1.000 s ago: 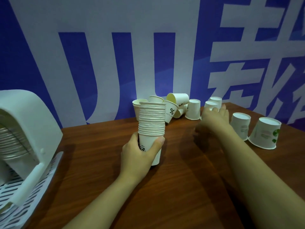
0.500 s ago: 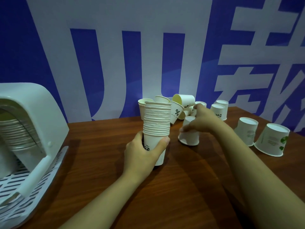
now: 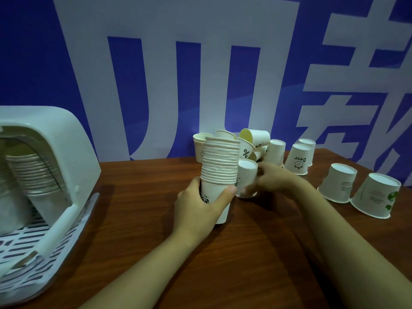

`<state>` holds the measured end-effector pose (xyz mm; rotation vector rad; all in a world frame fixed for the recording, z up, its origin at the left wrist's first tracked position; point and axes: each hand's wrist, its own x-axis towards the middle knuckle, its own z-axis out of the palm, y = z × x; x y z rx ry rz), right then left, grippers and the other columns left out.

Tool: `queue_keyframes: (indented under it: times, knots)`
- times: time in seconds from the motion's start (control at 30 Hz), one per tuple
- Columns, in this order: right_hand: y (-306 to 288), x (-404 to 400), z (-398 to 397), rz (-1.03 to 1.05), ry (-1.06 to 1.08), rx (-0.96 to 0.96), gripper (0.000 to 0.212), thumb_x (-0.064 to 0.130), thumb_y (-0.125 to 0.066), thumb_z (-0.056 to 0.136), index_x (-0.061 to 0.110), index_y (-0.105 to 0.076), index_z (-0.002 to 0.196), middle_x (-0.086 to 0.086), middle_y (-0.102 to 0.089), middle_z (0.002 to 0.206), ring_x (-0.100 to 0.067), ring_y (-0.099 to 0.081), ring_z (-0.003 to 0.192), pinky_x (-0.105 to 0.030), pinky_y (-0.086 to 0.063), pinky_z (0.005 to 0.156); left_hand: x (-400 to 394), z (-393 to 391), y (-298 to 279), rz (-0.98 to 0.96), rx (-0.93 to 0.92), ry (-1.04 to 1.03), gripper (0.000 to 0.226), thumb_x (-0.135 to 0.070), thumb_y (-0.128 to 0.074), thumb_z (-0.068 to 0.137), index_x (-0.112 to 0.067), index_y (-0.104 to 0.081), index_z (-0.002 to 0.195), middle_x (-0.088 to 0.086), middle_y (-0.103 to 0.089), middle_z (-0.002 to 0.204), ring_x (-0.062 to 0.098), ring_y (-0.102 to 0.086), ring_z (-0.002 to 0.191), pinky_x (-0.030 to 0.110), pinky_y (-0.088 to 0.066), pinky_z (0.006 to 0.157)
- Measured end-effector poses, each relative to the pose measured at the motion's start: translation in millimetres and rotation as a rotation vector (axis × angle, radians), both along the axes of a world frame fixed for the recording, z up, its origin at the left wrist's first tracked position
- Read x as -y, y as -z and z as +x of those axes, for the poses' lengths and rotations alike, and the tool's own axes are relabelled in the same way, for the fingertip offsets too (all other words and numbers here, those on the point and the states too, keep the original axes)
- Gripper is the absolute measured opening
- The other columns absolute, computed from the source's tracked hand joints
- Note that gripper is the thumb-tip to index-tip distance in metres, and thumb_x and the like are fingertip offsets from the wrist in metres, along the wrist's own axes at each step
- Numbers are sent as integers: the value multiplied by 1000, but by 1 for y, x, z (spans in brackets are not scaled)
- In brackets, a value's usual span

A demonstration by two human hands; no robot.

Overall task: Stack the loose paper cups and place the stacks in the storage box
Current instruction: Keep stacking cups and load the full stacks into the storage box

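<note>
Stack (image 3: 219, 166) sits upright in my left hand (image 3: 200, 210)'s grip, and my right hand (image 3: 270, 181) pinches an upside-down cup (image 3: 246, 178) just beside it, needs flipping.

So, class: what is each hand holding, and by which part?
The left hand grips the cup stack round its bottom cup. The right hand holds one upside-down cup by its side wall, beside the stack.

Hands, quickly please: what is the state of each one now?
Left hand: closed, gripping the stack of cups near its base.
Right hand: closed, holding a single upside-down cup beside the stack.
</note>
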<state>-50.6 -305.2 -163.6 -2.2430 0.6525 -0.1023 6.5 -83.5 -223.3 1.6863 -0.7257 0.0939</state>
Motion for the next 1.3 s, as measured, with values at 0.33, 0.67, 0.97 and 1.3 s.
queue_keyframes:
  times: [0.33,0.67,0.97,1.3]
  knots:
    - [-36,-29,-11,94,-3,469,16,42,-62,97,27,-61,100,-5,-68,104,-18,-63,85,-36,-53,78,0,0,0,6,-7,17,68,-81,-66,64,-36,-65,114,-19,-73,101,-8,-70,91,25,-64,74]
    - [-73,-35,-17,117,97,607,72,42,-81,84,28,-33,136,-8,-62,110,-17,-66,66,-22,-56,53,0,-3,-1,30,11,17,69,-81,-67,64,-34,-66,114,-17,-74,101,-3,-71,90,31,-65,75]
    - [-100,-45,-27,54,33,681,46,34,-65,95,36,-39,134,4,-53,116,-25,-62,106,-46,-64,82,-1,-10,-3,119,164,50,61,-78,-69,71,-39,-60,117,-18,-69,104,-3,-67,92,32,-61,77]
    - [-125,-67,-48,-325,-66,366,57,25,-76,85,33,-49,135,0,-59,115,-18,-65,88,-26,-50,63,-1,-10,-1,83,130,65,60,-76,-74,70,-42,-62,117,-20,-71,107,-2,-68,97,35,-62,81]
